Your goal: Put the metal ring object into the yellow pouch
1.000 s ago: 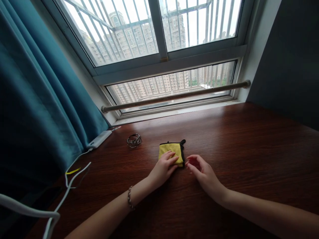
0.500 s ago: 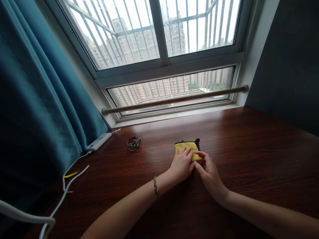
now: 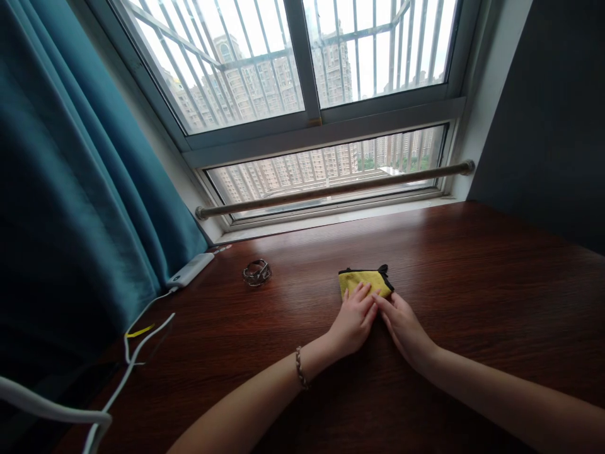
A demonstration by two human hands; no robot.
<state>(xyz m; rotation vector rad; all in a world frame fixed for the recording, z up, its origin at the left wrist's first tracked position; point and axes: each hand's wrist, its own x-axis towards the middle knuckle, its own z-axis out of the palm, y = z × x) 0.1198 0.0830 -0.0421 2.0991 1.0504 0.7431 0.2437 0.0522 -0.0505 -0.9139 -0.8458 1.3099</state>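
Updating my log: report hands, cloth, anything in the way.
Left hand atop yellow cloth. Right hand at its near right corner. Cloth on table. Metallic looped item apart, to the left.

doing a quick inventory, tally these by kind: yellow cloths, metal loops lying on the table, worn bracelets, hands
Yellow cloth: 1
Metal loop on the table: 1
Worn bracelet: 1
Hands, left and right: 2
Total: 5
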